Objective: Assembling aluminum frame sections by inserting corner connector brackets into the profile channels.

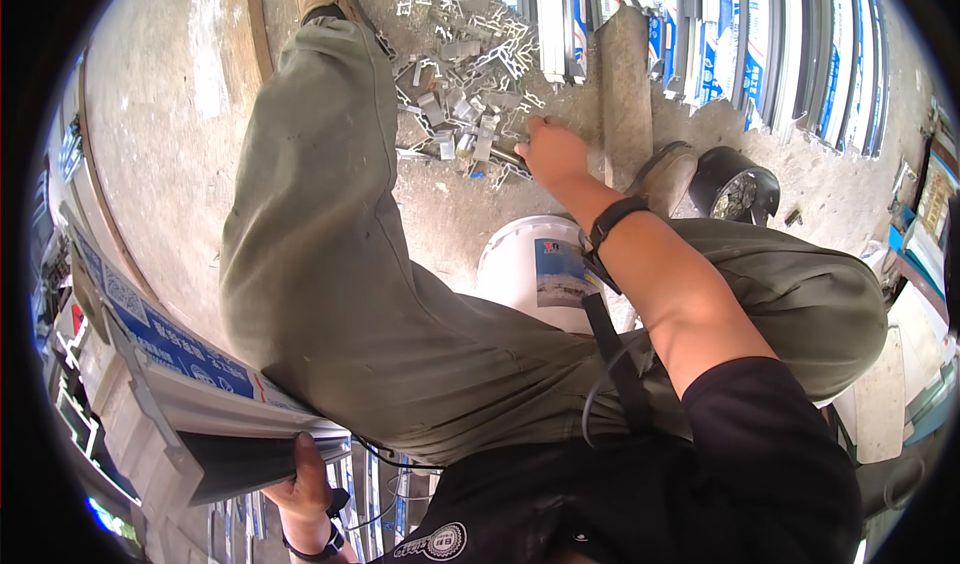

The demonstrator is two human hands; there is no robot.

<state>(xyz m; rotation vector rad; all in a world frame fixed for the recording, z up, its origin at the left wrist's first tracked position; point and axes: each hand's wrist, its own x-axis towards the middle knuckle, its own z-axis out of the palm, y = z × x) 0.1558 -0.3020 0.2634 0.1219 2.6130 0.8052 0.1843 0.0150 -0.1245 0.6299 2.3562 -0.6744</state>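
My left hand (302,484) grips the end of a long grey metal profile (245,459) at the lower left, thumb on its upper side. The profile has blue and white printed film along part of it and runs up beside my left leg. My right hand (556,154) is down by the floor at the right edge of a heap of metal profile offcuts (465,114). Its fingers are curled in; whatever may be between them is too small to make out. A white bucket (505,264) with a blue label stands between my legs, below the right forearm.
A row of long profiles in blue and white film (715,39) lies at the upper right. Near my right shoe (665,176) stands a black bucket (720,179) with scraps inside. A flat board (626,94) lies beside the heap, and a wooden strip (258,24) at the upper left.
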